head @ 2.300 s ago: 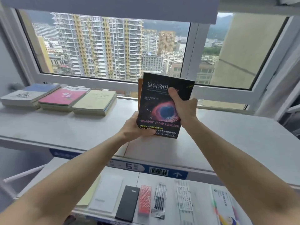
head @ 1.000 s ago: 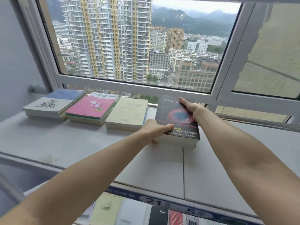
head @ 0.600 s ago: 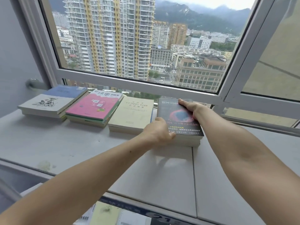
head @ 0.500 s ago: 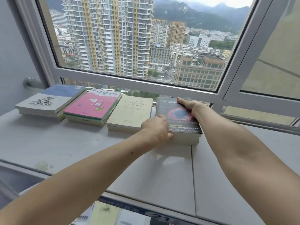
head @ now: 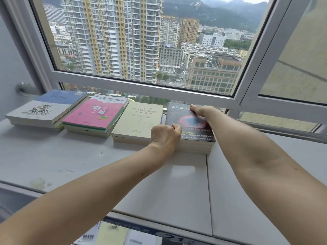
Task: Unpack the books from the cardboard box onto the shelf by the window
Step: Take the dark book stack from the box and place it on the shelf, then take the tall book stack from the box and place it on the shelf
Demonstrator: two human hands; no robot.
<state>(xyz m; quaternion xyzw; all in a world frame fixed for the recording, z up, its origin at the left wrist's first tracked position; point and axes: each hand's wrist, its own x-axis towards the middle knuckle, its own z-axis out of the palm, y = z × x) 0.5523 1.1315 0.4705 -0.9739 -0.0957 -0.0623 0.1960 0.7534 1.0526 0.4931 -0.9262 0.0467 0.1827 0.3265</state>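
A stack of books topped by a black book [head: 178, 117] with a red ring on its cover lies flat on the white shelf [head: 88, 161] under the window. My left hand [head: 164, 137] is curled against the stack's near left corner, its thumb on the cover. My right hand [head: 201, 111] lies on the cover's far right part, fingers wrapped over the far edge. To the left lie a cream book stack [head: 139, 119], a pink book stack [head: 95, 112] and a white-and-blue book stack [head: 47, 107]. The cardboard box is out of view.
The window frame [head: 141, 85] runs just behind the books, and a metal rail [head: 283, 129] crosses at the right. The shelf stretches toward me and to the right. A lower shelf with stationery [head: 113, 236] shows at the bottom edge.
The black-topped stack went from held upright in the air to lying flat on the shelf, then slid left against the cream stack. My left hand curled at its corner.
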